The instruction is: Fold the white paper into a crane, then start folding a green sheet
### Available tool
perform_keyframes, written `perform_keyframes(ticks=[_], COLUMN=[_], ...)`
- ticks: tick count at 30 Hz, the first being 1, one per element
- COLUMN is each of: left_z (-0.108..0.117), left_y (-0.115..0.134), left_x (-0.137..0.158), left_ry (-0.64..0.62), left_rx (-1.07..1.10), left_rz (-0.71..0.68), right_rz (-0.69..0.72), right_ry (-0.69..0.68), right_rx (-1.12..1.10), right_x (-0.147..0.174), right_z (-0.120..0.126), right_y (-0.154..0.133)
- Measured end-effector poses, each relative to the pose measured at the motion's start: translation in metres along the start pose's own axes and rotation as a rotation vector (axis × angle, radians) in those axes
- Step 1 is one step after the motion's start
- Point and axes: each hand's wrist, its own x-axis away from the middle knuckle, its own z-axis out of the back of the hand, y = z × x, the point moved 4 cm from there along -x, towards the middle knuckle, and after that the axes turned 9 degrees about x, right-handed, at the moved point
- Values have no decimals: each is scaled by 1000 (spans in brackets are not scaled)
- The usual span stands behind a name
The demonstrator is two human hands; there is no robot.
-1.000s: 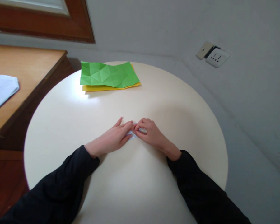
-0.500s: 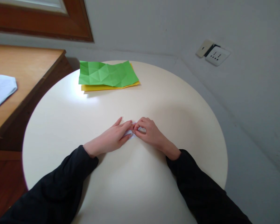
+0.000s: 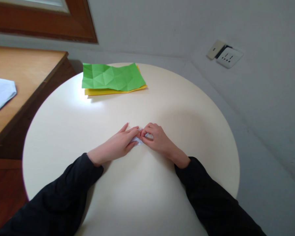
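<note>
A small piece of white folded paper [image 3: 137, 140] lies on the round white table, mostly hidden under my fingers. My left hand [image 3: 120, 143] steadies it from the left, with thumb and forefinger around the paper and one finger stretched out to the far side. From the right, my right hand [image 3: 157, 139] pinches the paper's edge between thumb and curled fingers. The fingertips of both hands meet over it. Its exact folded shape is too covered to tell.
A creased green paper sheet [image 3: 113, 77] rests on a yellow sheet [image 3: 103, 92] at the table's [image 3: 186, 105] far edge. At left stands a wooden desk [image 3: 31, 65] with a pale folded item [image 3: 1, 93]. Wall sockets [image 3: 229, 57] are at upper right.
Both hands stay almost in the same place on the paper, with only a very slight shift of the fingers. The whole view has drifted a little.
</note>
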Motion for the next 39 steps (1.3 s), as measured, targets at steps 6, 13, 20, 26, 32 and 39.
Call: perform_keyframes(ticks=[6,13,20,26,32,39], left_z=[4,8,6,1,3,1], left_y=[4,12,10,10,11,12], left_x=[2,20,27,28,28,28], left_ry=[21,-24,-44,-48,-48,-56], left_rx=[29,-21,-95,-160,-149,-177], left_rz=[1,15,-58,-80,-70,-50], right_rz=[5,0,-9,-20,-28,-35], right_ry=[4,-5,-29,-26,-2,-13], right_rx=[-7,-13,-27,-94,-198,-214], right_x=[1,1,2,2,4,3], right_z=[1,1,1,5,8,9], right_y=[-1,1,0,1,3,2])
